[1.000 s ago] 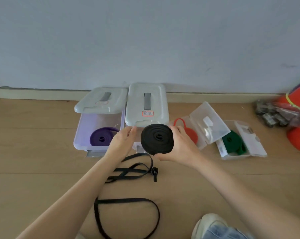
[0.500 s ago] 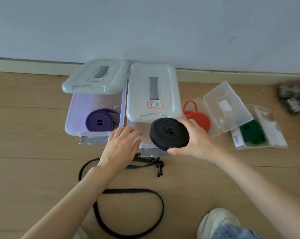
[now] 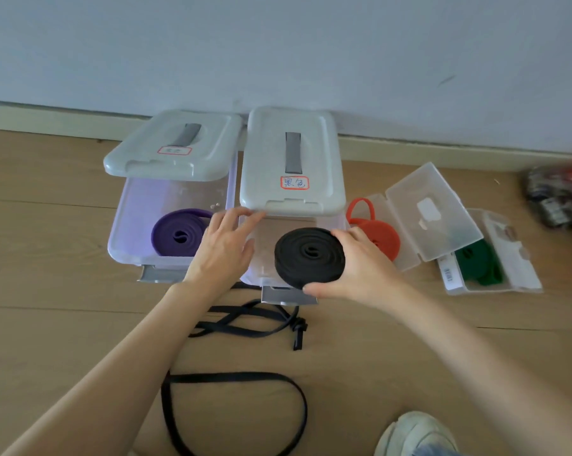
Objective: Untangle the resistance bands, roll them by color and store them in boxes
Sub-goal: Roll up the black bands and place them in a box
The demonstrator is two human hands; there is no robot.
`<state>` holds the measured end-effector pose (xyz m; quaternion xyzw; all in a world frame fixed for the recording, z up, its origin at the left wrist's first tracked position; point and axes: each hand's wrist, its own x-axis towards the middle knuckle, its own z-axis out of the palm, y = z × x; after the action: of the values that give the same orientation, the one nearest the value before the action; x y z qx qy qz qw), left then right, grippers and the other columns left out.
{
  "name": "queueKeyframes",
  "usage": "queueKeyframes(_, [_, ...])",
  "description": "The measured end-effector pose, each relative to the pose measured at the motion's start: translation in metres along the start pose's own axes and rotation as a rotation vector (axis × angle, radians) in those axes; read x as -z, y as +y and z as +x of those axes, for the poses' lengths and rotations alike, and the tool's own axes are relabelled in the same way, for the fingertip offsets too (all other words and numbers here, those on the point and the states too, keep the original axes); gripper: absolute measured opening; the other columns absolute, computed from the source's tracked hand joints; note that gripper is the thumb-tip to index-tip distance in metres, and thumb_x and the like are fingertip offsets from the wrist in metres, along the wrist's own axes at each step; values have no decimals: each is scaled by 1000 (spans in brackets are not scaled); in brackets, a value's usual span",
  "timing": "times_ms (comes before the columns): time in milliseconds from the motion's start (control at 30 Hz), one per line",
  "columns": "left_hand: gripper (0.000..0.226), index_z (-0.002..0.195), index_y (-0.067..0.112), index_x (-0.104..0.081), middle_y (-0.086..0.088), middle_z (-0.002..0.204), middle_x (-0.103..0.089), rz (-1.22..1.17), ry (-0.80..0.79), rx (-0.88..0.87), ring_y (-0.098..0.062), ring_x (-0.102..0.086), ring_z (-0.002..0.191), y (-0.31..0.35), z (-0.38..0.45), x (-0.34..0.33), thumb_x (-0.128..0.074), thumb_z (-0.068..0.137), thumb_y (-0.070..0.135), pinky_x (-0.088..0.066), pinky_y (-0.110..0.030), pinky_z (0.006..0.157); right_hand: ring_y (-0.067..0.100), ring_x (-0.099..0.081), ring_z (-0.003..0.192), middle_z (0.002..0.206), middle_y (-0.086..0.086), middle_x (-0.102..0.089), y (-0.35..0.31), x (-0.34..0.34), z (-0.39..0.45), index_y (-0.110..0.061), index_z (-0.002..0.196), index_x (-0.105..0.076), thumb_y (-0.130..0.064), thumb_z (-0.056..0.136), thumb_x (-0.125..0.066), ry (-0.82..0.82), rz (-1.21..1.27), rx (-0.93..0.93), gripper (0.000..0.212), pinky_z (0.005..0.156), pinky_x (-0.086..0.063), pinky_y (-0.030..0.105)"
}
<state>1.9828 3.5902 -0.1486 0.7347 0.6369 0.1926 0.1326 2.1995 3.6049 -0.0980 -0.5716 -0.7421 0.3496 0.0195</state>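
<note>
Right hand (image 3: 357, 264) clamps black rolled rubber band coil (image 3: 310, 257) over clear plastic box (image 3: 261, 278).
Left hand (image 3: 223, 248), fingers spread, touches grey lid (image 3: 292, 162); loose pinch w/ thumb could let coil unroll.

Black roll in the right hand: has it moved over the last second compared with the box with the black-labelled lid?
Yes. The black roll, gripped by the right hand, has come down from in front of the lid into the open box.

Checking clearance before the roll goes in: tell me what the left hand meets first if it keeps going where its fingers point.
Probably the front edge of the grey lid; the left hand fingers already seem there.
</note>
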Motion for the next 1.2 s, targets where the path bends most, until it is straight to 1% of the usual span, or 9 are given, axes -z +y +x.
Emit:
queueKeyframes(100, [56, 139, 4, -40, -16, 138, -44, -78, -27, 36, -32, -41, 126, -5, -10, -3, -58, 86, 2, -33, -37, 106, 11, -51, 102, 107, -3, -56, -16, -9, 25, -21, 114, -56, -61, 46, -70, -83, 6, -20, 79, 82, -48, 30])
queueKeyframes(200, [56, 138, 0, -39, -16, 140, -44, -64, -27, 31, -31, -41, 129, -6, -11, -5, -58, 85, 1, -28, -35, 109, 18, -59, 93, 99, 2, -63, -21, -34, 54, -12, 103, -62, -45, 60, -78, -91, 109, -162, 57, 72, -50, 28])
queueKeyframes(333, [52, 127, -7, -50, -22, 133, -51, -2, 9, -17, -38, -53, 117, -9, -18, -10, -66, 77, -6, -39, -49, 100, 28, -39, 122, 131, 17, -37, -13, -61, 86, 2, 138, -28, -50, 71, -73, -67, -78, -323, 97, 92, -41, 31])
queueKeyframes(433, [51, 122, -10, -54, -22, 129, -55, 44, 61, -41, -38, -58, 111, -8, -20, -14, -68, 73, -9, -43, -51, 95, 37, -28, 132, 145, 24, -18, -9, -75, 98, 5, 145, 0, -48, 73, -72, -152, -219, -271, 115, 106, -35, 41])
queueKeyframes(633, [43, 118, -9, -58, -22, 128, -55, 70, 74, -35, -37, -59, 109, -6, -19, -14, -65, 76, -7, -45, -49, 94, 43, -8, 140, 152, 23, -5, -6, -87, 106, -2, 147, 9, -56, 73, -69, -237, -548, -194, 120, 113, -10, 56])
queueKeyframes(800, [44, 121, -7, -56, -20, 130, -54, 77, 51, -37, -35, -58, 112, -8, -19, -14, -65, 78, -4, -44, -46, 96, 39, 5, 143, 154, 23, 8, -5, -77, 105, -7, 147, 16, -52, 77, -68, -299, -249, -276, 118, 116, -13, 50])
queueKeyframes(967, [45, 133, -1, -47, -17, 142, -43, -53, -16, 24, -33, -42, 129, -1, -19, 0, -56, 88, 2, -31, -41, 109, 29, -47, 123, 137, 16, -47, -21, -49, 61, -2, 136, -39, -30, 91, -57, -109, -34, -205, 56, 97, -40, 32])
queueKeyframes(1100, [27, 104, 0, -65, -17, 109, -62, -106, 238, 189, -36, -55, 93, 19, -63, 4, -56, 80, -8, -45, -43, 79, 13, -61, 90, 97, 0, -67, -29, -46, -10, -12, 99, -65, -12, 89, -54, 437, 245, -26, 15, 74, -41, 19])
queueKeyframes(1200, [29, 95, 1, -66, -17, 97, -61, -136, 133, 197, -38, -55, 82, 32, -109, -7, -57, 72, -14, -47, -45, 72, 16, -62, 73, 75, 1, -67, -22, -72, -51, -12, 82, -64, -8, 87, -54, 523, 373, -75, 12, 66, -46, 28])
